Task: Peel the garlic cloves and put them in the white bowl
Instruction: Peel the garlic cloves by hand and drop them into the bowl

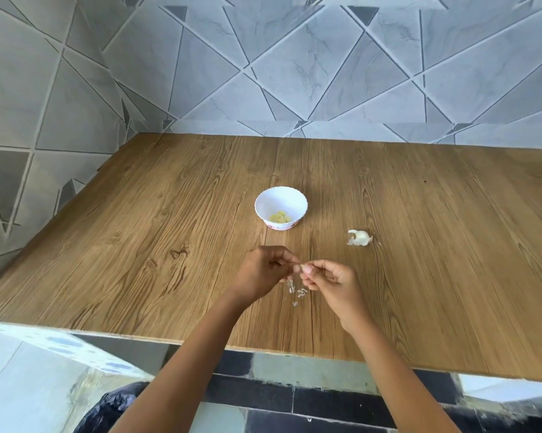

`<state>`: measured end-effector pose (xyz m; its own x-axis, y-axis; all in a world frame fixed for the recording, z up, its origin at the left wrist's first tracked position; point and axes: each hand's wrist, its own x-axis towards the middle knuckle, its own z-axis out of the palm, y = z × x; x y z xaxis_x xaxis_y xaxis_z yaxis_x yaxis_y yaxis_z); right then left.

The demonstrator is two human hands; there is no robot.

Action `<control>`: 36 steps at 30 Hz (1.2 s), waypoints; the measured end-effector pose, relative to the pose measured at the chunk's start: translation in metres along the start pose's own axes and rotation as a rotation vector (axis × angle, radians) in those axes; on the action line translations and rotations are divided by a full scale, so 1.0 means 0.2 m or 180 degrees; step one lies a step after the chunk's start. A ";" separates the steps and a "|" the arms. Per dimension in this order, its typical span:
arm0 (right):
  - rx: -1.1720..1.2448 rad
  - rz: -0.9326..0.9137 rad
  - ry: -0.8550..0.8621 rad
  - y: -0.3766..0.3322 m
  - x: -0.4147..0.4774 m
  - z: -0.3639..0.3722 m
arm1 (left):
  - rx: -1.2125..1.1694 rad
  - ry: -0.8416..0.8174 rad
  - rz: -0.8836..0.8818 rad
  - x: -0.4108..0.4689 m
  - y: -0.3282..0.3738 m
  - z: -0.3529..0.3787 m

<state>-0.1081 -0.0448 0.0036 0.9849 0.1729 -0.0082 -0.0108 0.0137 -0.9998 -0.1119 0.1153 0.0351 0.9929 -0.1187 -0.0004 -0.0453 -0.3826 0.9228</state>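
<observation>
Clove [297, 268] sits pinched between both our hands, low over the worktop [138, 245], mostly hidden by fingertips. Peel scraps [298, 292] lie directly under it. White bowl [294, 200] stands beyond, apart, with peeled cloves [280, 217] inside. Unpeeled garlic chunk [359, 238] lies right of the bowl. Left hand [263, 273] grip: fingers curled, pinching the clove. Right hand [329, 281] grip: same, thumb on it.

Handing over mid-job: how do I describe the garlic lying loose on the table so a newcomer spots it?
On the wooden table, find the white bowl near the middle. Right of it, slightly nearer the person, lies the garlic piece. It is white with papery skin, unlike the yellowish peeled cloves in the bowl.
</observation>
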 end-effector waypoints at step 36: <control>-0.0739 -0.0336 -0.0116 -0.06 0.03 0.00 | -0.0690 -0.0596 -0.0845 0.02 0.06 -0.07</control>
<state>-0.1021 -0.0441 0.0146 0.9716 0.2179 0.0927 0.1358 -0.1920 -0.9719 -0.1067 0.1239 0.0519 0.9289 -0.2145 -0.3019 0.2546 -0.2223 0.9412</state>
